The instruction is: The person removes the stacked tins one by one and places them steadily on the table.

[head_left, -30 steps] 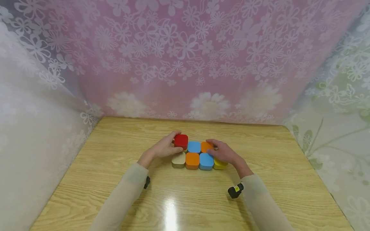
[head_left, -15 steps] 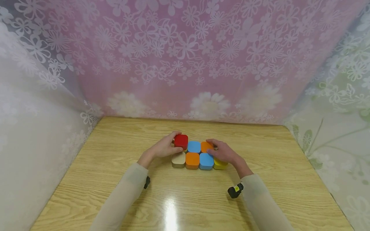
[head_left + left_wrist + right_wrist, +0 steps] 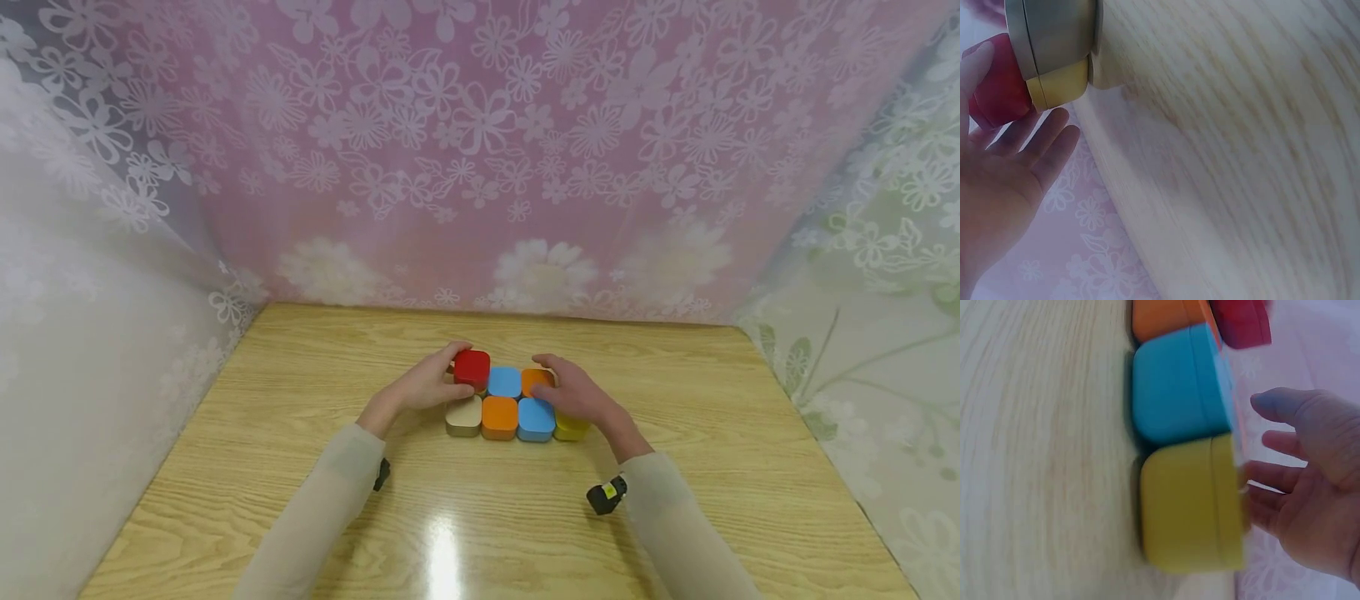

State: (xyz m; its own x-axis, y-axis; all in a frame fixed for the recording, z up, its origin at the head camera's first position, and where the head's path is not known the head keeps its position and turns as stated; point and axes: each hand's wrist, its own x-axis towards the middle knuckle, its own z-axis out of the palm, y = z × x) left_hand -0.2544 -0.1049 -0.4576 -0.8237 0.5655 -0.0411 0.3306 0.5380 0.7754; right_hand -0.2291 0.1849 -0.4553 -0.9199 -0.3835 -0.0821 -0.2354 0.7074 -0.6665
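My left hand (image 3: pixel 423 383) grips a red box (image 3: pixel 472 367), rounded and square, between thumb and fingers. It sits on a yellow box (image 3: pixel 1060 87) at the back left of two rows. Over the back row's right end is my right hand (image 3: pixel 581 396), its fingers spread above an orange box (image 3: pixel 534 382); in the right wrist view nothing is gripped. A blue box (image 3: pixel 505 382) stands between. The front row runs beige box (image 3: pixel 464 415), orange box (image 3: pixel 499 418), blue box (image 3: pixel 536 419) and yellow box (image 3: pixel 572 428). My right hand hides part of the back row.
The boxes stand on a wood-grain table (image 3: pixel 480 517). A pink flowered curtain (image 3: pixel 480 167) hangs along its back edge, and pale flowered cloth (image 3: pixel 885 333) along the right side. Black wrist cameras (image 3: pixel 606 496) ride near both sleeves.
My right hand has shifted slightly left, and its fingers have loosened from the orange box. The red box has slid a touch to the right with my left hand around it.
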